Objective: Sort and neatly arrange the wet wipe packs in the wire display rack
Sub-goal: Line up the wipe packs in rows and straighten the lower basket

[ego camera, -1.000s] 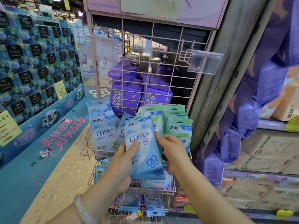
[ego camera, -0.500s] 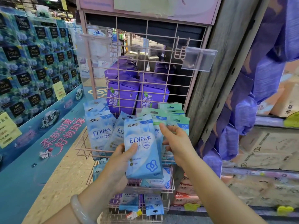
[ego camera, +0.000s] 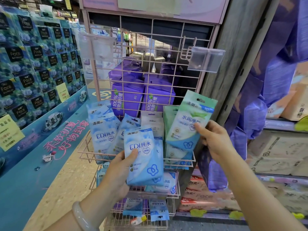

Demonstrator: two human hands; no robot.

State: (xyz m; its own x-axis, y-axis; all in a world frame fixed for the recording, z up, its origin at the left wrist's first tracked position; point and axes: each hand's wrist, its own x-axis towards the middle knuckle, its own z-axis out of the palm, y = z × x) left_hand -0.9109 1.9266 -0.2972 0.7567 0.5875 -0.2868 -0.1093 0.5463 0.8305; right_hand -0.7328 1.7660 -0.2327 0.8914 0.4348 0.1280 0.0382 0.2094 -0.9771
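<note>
Sorting stood part-done: pink wire display rack point(ego camera: 86, 151) held glossy blue soft-film wipe packs point(ego camera: 102, 130) left, green ones point(ego camera: 169, 117) right, some leaning; left hand point(ego camera: 116, 172) gripped a flat blue pack point(ego camera: 143, 155), right hand point(ego camera: 215, 139) pinched a green pack point(ego camera: 190, 124), both before the top basket.

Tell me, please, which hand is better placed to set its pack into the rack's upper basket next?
Probably the right hand: its green pack hangs directly above the green stack. The left hand grips a blue pack in front of the basket.
</note>
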